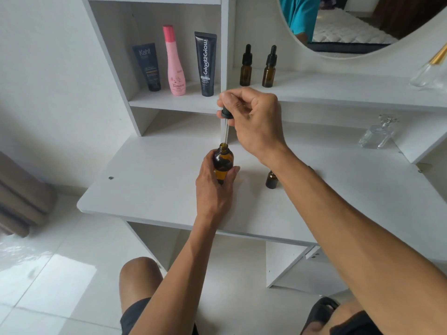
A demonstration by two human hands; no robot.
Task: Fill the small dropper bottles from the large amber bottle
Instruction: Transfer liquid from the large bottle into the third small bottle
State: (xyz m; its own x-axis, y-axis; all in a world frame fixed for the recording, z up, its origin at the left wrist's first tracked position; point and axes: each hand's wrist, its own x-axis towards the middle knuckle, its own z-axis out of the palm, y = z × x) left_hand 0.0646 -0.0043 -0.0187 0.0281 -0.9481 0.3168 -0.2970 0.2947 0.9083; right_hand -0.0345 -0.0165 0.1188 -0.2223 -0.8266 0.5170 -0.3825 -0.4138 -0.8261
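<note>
Here, white vanity top (pixel 150 189), tiled floor (pixel 48 274); left grip (pixel 215 187) round amber bottle (pixel 223 163), right grip (pixel 251 117) on dropper (pixel 226 124).

Open small bottle (pixel 271 180) stands right of the large bottle (pixel 223 163) on the table (pixel 150 180).

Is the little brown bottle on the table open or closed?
Open. The small bottle on the table has a bare neck with no dropper cap, unlike the two capped bottles on the shelf.

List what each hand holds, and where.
Left hand grips the large amber bottle around its body. Right hand pinches the dropper by its black cap and bulb.
</note>
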